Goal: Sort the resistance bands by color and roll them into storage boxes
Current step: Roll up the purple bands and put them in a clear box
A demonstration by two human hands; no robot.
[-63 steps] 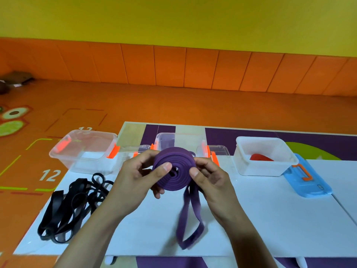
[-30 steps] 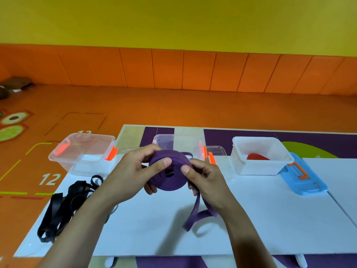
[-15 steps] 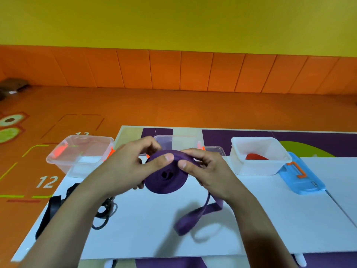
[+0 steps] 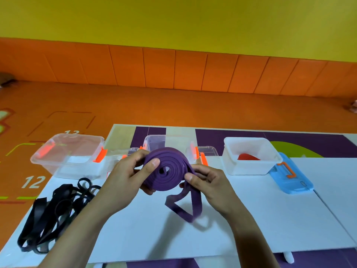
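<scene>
Right now both grips have hold of one thing: the purple band (image 4: 168, 169), wound into a flat coil and held in the air between them, above the white surface (image 4: 270, 219). My left grip (image 4: 127, 175) holds the coil's left side, with the thumb laid across its face and the fingers curled behind it. My right grip (image 4: 208, 182) pinches the coil's right edge, with the thumb on the outermost wrap and the other fingers curled where the band leaves the roll. Below the right grip the unwound tail (image 4: 185, 207) hangs in a loop. It is blurred, and I cannot tell whether its low end touches the surface.

Well to the left of the left grip, and nearer to me, the black bands (image 4: 52, 211) lie in a loose tangle on the surface. Beyond the left grip and further left, a clear box (image 4: 67, 153) with orange clips stands with its top open. Straight behind the coil is a second clear box (image 4: 154, 140), partly hidden by the band. Beyond the right grip and off to its right stands a white box (image 4: 249, 167) with a red band (image 4: 248, 157) lying inside it. Just to the right of that box lies a blue lid (image 4: 289, 180) with an orange handle.
</scene>
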